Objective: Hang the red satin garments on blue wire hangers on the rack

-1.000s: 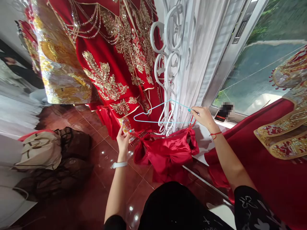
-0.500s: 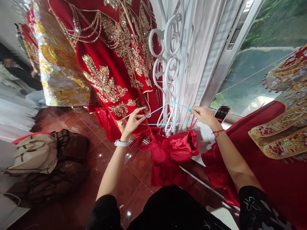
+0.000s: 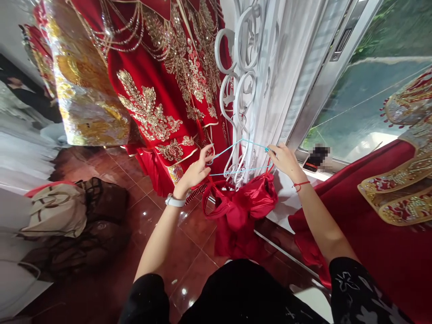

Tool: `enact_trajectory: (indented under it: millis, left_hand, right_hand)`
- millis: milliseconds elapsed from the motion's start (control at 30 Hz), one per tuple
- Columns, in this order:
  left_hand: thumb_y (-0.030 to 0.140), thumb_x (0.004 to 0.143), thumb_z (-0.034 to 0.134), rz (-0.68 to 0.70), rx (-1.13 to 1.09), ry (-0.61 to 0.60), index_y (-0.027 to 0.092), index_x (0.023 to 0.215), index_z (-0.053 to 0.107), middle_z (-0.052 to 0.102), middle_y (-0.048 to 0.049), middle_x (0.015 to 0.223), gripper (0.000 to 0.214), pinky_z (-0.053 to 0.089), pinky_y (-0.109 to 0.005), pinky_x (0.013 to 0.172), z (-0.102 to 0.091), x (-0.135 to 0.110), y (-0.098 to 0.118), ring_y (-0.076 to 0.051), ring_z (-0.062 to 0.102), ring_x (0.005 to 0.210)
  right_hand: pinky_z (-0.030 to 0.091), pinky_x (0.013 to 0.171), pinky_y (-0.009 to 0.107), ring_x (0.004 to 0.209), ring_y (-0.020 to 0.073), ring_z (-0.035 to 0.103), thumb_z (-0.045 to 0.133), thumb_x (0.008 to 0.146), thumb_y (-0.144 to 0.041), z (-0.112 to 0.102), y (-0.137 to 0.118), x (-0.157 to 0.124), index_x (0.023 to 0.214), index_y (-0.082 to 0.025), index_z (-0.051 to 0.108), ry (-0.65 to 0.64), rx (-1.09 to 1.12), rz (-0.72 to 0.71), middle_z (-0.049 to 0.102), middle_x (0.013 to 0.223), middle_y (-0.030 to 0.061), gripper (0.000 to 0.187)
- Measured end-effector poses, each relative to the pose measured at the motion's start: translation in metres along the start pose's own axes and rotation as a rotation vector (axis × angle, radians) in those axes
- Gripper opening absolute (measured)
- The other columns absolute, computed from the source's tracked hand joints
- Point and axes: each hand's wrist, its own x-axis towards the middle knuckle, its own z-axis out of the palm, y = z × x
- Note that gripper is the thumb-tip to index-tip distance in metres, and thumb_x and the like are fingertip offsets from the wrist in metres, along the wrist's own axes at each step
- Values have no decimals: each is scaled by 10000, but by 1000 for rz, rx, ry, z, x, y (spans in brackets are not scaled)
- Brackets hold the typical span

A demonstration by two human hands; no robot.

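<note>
Left hand (image 3: pixel 194 173) and right hand (image 3: pixel 285 162) both up at a light blue hanger (image 3: pixel 226 150), 1 at each end, hands well apart with the hanger spanning between them. Right hand pinched on the hanger's right tip. Left hand closed on its left end, near the shoulder. Hanger sits in front of a white scrollwork garment rack (image 3: pixel 236 90), roughly level; a thin dark hook (image 3: pixel 240 118) rises from its middle beside the rack's loops. Red satin garment (image 3: pixel 239 207) bunched just below the hanger, with a red strap (image 3: pixel 270 168) running up by the right hand. Exact attachment hard to see.

Around it: red gown with gold sequin embroidery (image 3: pixel 148 103) hanging left of the rack, gold-patterned panel (image 3: pixel 84 99) next to it. White sheer curtain (image 3: pixel 273 90) right of the rack, window frame (image 3: pixel 324 76) beyond. Far right, gold-trimmed embroidered piece (image 3: pixel 394 198) lying on red cloth (image 3: pixel 337 193). Below left, beige tote with red handles (image 3: pixel 56 211) and dark brown bag (image 3: pixel 101 202) on red-brown floor tiles (image 3: pixel 189 243). White watch (image 3: pixel 175 201) on left wrist, red string (image 3: pixel 301 183) on right wrist
</note>
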Motion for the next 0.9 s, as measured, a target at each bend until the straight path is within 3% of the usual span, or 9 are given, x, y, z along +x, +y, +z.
enact_trajectory:
  millis: [133, 267, 533, 733, 800, 900]
  left_hand:
    - [109, 791, 457, 35, 114, 36, 219, 1636, 316, 673, -137, 1380, 863, 530, -439, 971, 5, 5, 4, -281, 682, 1059]
    - [85, 790, 426, 87, 123, 79, 170, 1638, 267, 621, -148, 1400, 867, 525, -418, 1028, 2, 11, -2, -243, 628, 1141]
    - [28, 826, 412, 102, 320, -44, 146, 1566, 382, 548, -204, 1400, 750, 564, -452, 936, 1, 29, -2, -260, 676, 993]
    - [-31, 852, 345, -2, 523, -53, 173, 1513, 407, 538, -205, 1405, 694, 569, -432, 859, 3, 38, 12, -217, 679, 851]
    - [-58, 821, 338, -5, 503, -63, 186, 1506, 406, 530, -192, 1398, 730, 563, -432, 882, 1, 40, 8, -207, 671, 868]
    - [-66, 745, 377, 90, 257, -21, 188, 1459, 415, 562, -140, 1283, 759, 552, -401, 972, -7, 39, -9, -205, 643, 1021]
  right_hand:
    - [306, 652, 314, 802, 271, 564, 403, 1057, -335, -1, -2, -3, 1100, -190, 741, -10, -13, 18, 506, 783, 74, 370]
    - [286, 650, 312, 756, 248, 549, 411, 1054, -309, -3, -6, -5, 1058, -195, 734, -28, -44, 14, 522, 802, 73, 342]
    - [281, 659, 324, 746, 239, 558, 392, 1047, -256, -7, -11, -4, 1061, -193, 723, -78, -89, 36, 607, 865, 98, 338]
    - [272, 658, 319, 801, 251, 587, 352, 1067, -253, -9, -21, -2, 1138, -182, 724, -145, -121, 69, 657, 924, 118, 385]
    - [271, 662, 320, 813, 253, 593, 348, 1072, -256, -9, -24, -3, 1184, -181, 722, -149, -141, 81, 671, 955, 124, 398]
    - [265, 659, 320, 834, 259, 602, 349, 1071, -255, -8, -24, -4, 1214, -183, 722, -145, -160, 89, 677, 982, 128, 406]
